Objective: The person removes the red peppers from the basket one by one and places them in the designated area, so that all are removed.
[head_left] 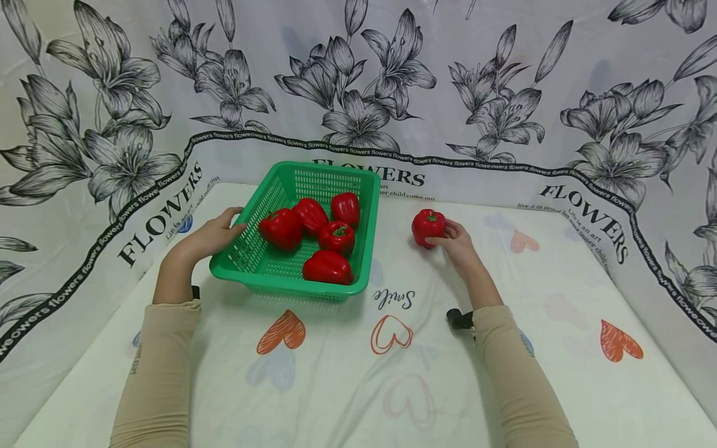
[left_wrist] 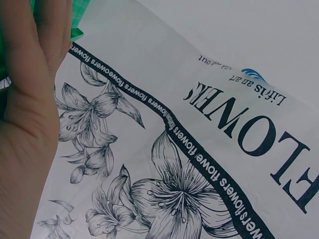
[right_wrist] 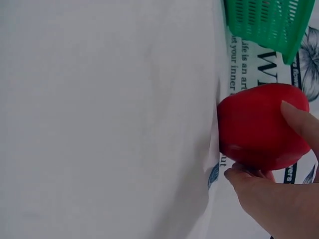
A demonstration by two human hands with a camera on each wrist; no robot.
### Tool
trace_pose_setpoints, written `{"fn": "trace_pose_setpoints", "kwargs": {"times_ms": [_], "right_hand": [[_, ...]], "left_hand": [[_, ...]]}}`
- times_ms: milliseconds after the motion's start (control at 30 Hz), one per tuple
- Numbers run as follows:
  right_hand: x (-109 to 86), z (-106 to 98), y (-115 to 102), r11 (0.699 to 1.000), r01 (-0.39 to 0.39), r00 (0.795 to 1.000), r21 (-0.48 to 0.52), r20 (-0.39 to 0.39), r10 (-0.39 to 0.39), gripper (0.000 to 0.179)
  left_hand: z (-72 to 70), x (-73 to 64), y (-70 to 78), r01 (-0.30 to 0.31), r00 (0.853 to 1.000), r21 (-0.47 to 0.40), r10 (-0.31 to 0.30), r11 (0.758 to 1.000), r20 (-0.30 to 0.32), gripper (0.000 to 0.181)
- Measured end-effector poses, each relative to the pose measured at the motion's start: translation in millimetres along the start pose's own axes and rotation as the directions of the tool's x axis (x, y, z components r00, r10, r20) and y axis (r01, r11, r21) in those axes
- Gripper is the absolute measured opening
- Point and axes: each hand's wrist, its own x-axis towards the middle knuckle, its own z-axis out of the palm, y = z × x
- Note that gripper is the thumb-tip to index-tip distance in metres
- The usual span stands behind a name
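A green plastic basket (head_left: 364, 261) with slotted walls stands left of centre in the head view. Several red bell peppers (head_left: 327, 267) lie in it. My left hand (head_left: 210, 236) holds the basket's left rim; part of its fingers is hidden there. In the left wrist view only a strip of the basket (left_wrist: 79, 15) shows past the hand (left_wrist: 30, 99). To the right of the basket, my right hand (head_left: 460, 246) grips another red bell pepper (head_left: 427, 227) by its right side. The right wrist view shows this bell pepper (right_wrist: 261, 127) between thumb and fingers, close to the cloth.
A white cloth (head_left: 336, 386) printed with hearts and the word "Smile" covers the table. Behind and at the sides hangs a white curtain (head_left: 482, 124) with black flower drawings. A dark band is worn on each wrist.
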Motion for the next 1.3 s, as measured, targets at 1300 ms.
{"fn": "trace_pose_setpoints", "kwargs": {"times_ms": [1300], "right_hand": [[-35.6, 9, -44, 0.971, 0.24, 0.965, -0.015, -0.106, -0.24, 0.084]], "left_hand": [[0.3, -0.6, -0.3, 0.002, 1.0, 0.018, -0.002, 1.0, -0.006, 0.061]]}}
